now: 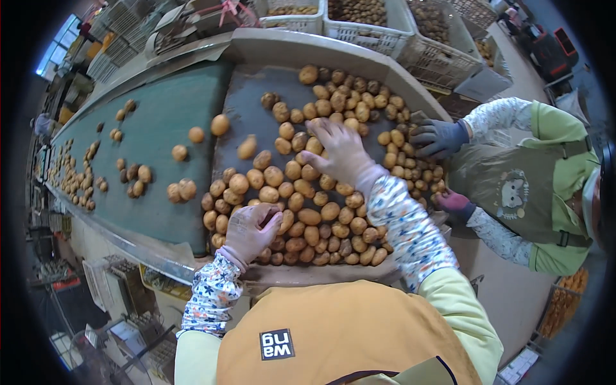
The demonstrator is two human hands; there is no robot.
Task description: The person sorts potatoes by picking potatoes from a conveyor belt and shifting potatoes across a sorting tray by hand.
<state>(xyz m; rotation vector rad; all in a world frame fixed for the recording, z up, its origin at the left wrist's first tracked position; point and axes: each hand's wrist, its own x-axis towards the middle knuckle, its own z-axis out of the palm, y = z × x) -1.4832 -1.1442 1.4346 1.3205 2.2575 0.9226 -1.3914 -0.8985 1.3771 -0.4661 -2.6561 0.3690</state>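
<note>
Many potatoes (pixel 309 216) cover the grey sorting surface (pixel 250 96) in front of me. My right hand (pixel 342 150), in a pale glove, reaches over the middle of the heap with its fingers apart. Potatoes lie under and around its fingertips. My left hand (pixel 251 232), also gloved, hovers at the near left edge of the heap, fingers curled towards the thumb. A dark gap shows between them; whether anything sits in the palm is hidden. Up and left of the right hand, a blurred potato (pixel 247 147) is in motion towards the green conveyor belt (pixel 163 110).
Scattered potatoes (pixel 180 190) lie on the belt, denser at its far end. To the right, a co-worker's gloved hands (pixel 438 137) touch the heap's edge. White plastic crates (pixel 370 36) of potatoes stand behind the raised metal rim (pixel 308 41). The near rim (pixel 327 274) runs before my apron.
</note>
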